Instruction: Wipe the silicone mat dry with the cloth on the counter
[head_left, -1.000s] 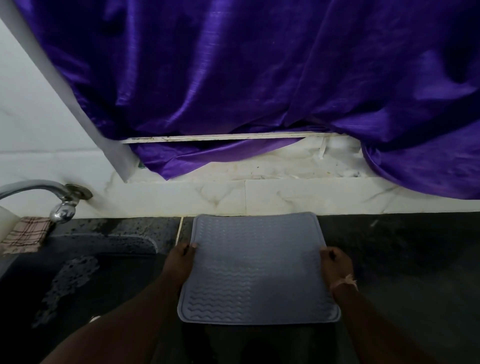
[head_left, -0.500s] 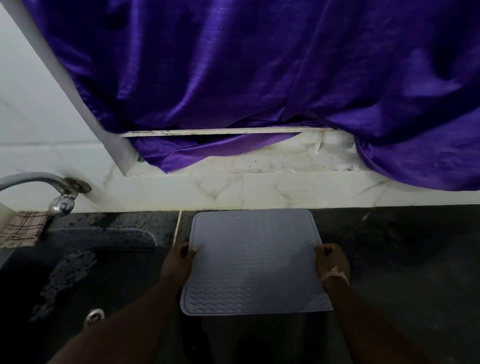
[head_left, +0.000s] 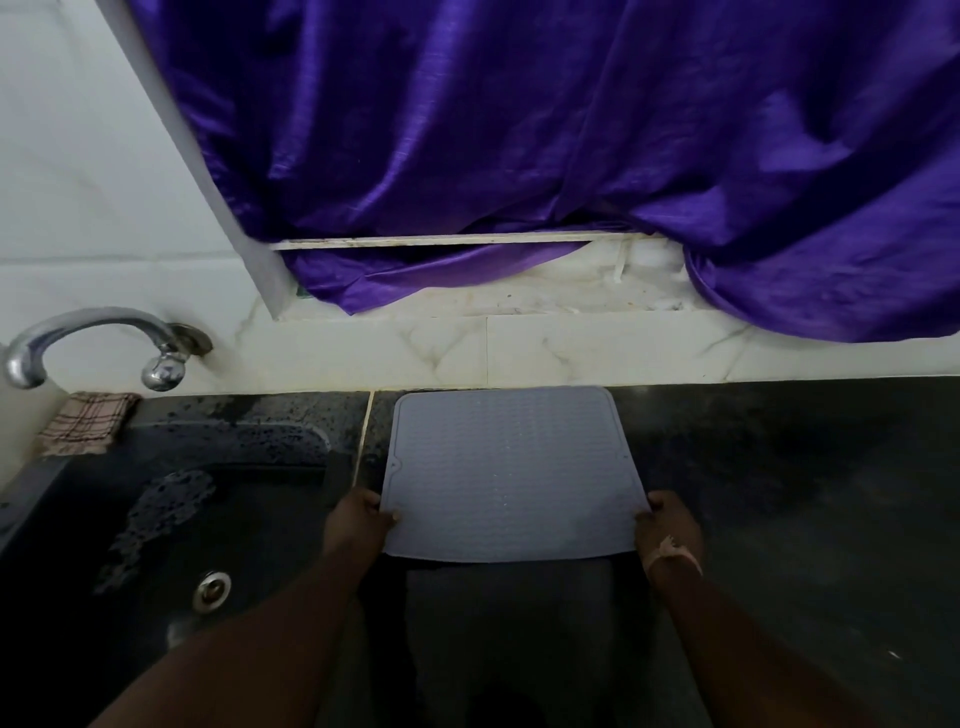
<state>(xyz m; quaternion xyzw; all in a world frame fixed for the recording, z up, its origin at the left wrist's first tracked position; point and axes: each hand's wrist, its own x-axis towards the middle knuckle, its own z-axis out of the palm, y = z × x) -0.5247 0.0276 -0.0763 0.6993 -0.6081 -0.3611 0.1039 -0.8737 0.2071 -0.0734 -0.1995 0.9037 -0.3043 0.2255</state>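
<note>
Gleaming dark counter (head_left: 779, 493) beneath white tiles (head_left: 571, 358), purple curtain (head_left: 519, 130).

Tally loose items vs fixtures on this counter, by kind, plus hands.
Silicone mat: 1
Checked cloth: 1
Tap: 1
Sink drain: 1
Hands gripping the mat: 2, left hand, right hand
Total: 6

The silicone mat (head_left: 511, 475) is pale grey-lilac with fine ridged rows. The counter (head_left: 789, 493) is black, faintly speckled. The cloth (head_left: 85, 422) by the sink is beige with dark red checks (a plaid). The curtain (head_left: 545, 130) is shiny purple; the wall tiles (head_left: 597, 353) are white, veined like marble. The tap (head_left: 98, 340) is chrome.
</note>
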